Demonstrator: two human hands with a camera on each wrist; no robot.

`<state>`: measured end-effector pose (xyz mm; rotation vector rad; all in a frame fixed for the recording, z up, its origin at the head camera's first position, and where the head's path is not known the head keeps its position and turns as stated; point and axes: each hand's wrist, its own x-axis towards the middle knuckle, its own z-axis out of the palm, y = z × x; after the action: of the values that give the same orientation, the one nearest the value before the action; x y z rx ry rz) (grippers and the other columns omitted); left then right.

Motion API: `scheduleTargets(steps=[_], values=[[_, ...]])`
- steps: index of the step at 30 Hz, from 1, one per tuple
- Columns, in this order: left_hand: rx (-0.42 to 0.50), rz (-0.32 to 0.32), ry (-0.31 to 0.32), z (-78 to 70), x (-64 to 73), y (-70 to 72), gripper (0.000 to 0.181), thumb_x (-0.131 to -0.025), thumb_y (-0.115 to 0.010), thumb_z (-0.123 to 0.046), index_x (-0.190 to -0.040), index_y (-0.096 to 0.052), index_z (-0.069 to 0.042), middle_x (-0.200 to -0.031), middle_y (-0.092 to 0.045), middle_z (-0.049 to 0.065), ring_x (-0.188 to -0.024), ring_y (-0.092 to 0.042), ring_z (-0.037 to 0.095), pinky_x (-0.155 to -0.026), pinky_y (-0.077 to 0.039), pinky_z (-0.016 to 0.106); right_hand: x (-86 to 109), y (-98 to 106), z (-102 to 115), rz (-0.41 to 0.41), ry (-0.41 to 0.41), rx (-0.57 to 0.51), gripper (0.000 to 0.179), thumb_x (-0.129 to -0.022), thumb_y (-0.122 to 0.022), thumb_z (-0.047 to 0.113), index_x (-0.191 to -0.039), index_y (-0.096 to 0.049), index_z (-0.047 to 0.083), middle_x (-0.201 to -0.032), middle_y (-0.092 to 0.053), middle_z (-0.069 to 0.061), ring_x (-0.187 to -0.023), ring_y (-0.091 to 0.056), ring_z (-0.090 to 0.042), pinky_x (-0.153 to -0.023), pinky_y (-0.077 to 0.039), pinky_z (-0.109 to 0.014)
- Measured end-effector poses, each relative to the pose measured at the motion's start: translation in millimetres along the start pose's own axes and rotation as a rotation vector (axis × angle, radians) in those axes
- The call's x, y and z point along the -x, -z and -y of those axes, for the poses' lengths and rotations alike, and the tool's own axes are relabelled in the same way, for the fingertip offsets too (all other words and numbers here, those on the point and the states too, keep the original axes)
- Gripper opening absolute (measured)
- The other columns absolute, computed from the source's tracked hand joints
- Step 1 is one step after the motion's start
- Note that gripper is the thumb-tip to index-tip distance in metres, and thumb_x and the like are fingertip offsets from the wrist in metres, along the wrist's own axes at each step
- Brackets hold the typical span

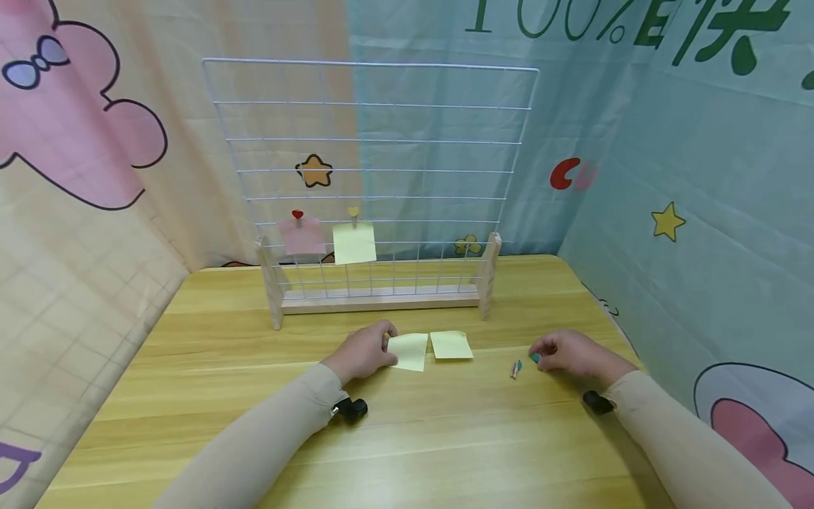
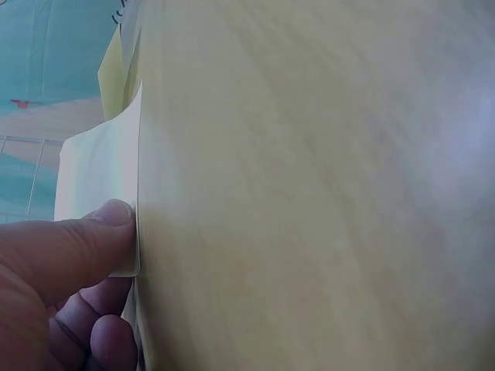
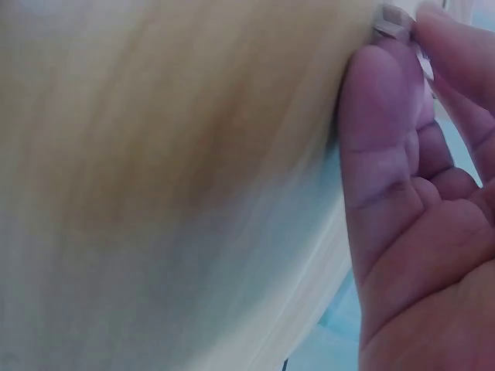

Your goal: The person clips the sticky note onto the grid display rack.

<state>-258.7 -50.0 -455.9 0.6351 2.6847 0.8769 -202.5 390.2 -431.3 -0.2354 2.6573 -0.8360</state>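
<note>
My left hand (image 1: 365,351) pinches the left edge of a pale yellow sticky note (image 1: 409,351) just over the table. In the left wrist view the thumb (image 2: 93,239) presses on the note's face, with the other fingers curled below it. Just right of it lies another yellow sticky note (image 1: 451,346). Over at the right, my right hand (image 1: 575,355) pinches a small teal-topped clip (image 1: 535,358) between thumb and fingertips. Only the clip's wooden end (image 3: 393,23) shows in the right wrist view. Beside that hand lie small wooden clips (image 1: 515,369), at least one with a teal top.
Behind the hands stands a white wire grid (image 1: 432,170) on a wooden base (image 1: 381,304). A pink note (image 1: 302,237) and a yellow note (image 1: 354,244) hang from it by heart-topped clips. Printed curtains (image 1: 731,177) enclose the wooden table (image 1: 445,438).
</note>
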Motion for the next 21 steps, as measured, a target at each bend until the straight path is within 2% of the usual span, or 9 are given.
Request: scheduleTargets(steps=[7,11,15,19,21], values=[[0.035,0.002,0.014,-1.7,-0.1,1.5,0.057,-0.092,-0.083,-0.024,-0.141,-0.057,-0.011,-0.09,-0.057,-0.002,-0.075,-0.051,0.014,-0.073,-0.042,0.032,-0.3,-1.5,-1.8,-0.041,0.006,-0.049,0.025,-0.094,-0.076,0.009,-0.117,-0.074,0.0,-0.1,-0.072,-0.004,-0.086,-0.061,-0.017,-0.072,-0.055,-0.027],[0.072,-0.003,0.015,-1.8,-1.6,1.9,0.063,-0.092,-0.083,-0.022,-0.147,-0.054,-0.011,-0.089,-0.057,0.0,-0.075,-0.051,0.015,-0.07,-0.042,0.032,-0.5,-1.0,-1.8,-0.055,-0.01,-0.117,0.033,-0.094,-0.074,0.007,-0.126,-0.071,-0.002,-0.1,-0.067,-0.007,-0.088,-0.061,-0.017,-0.074,-0.057,-0.026],[0.127,0.0,-0.009,1.2,-3.6,1.9,0.053,-0.094,-0.081,-0.022,-0.141,-0.059,-0.012,-0.089,-0.061,-0.001,-0.076,-0.054,0.015,-0.07,-0.045,0.031,-1.2,0.8,-0.3,-0.05,-0.007,-0.191,0.039,-0.096,-0.072,0.007,-0.133,-0.069,-0.002,-0.103,-0.064,-0.009,-0.092,-0.061,-0.018,-0.076,-0.059,-0.026],[0.198,0.002,-0.048,3.6,-5.7,3.0,0.037,-0.097,-0.078,-0.023,-0.131,-0.066,-0.015,-0.089,-0.062,0.0,-0.074,-0.055,0.015,-0.067,-0.047,0.03,-1.9,1.7,3.7,-0.074,0.033,-0.2,0.038,-0.095,-0.07,0.008,-0.131,-0.069,-0.004,-0.103,-0.067,-0.011,-0.087,-0.062,-0.016,-0.074,-0.058,-0.027],[0.221,0.0,-0.066,3.6,-6.5,4.8,0.026,-0.098,-0.077,-0.025,-0.12,-0.068,-0.014,-0.087,-0.061,0.001,-0.073,-0.053,0.015,-0.064,-0.046,0.029,-1.8,1.6,7.6,-0.086,0.055,-0.211,0.036,-0.095,-0.069,0.008,-0.129,-0.069,-0.005,-0.102,-0.068,-0.012,-0.084,-0.063,-0.016,-0.073,-0.058,-0.029]])
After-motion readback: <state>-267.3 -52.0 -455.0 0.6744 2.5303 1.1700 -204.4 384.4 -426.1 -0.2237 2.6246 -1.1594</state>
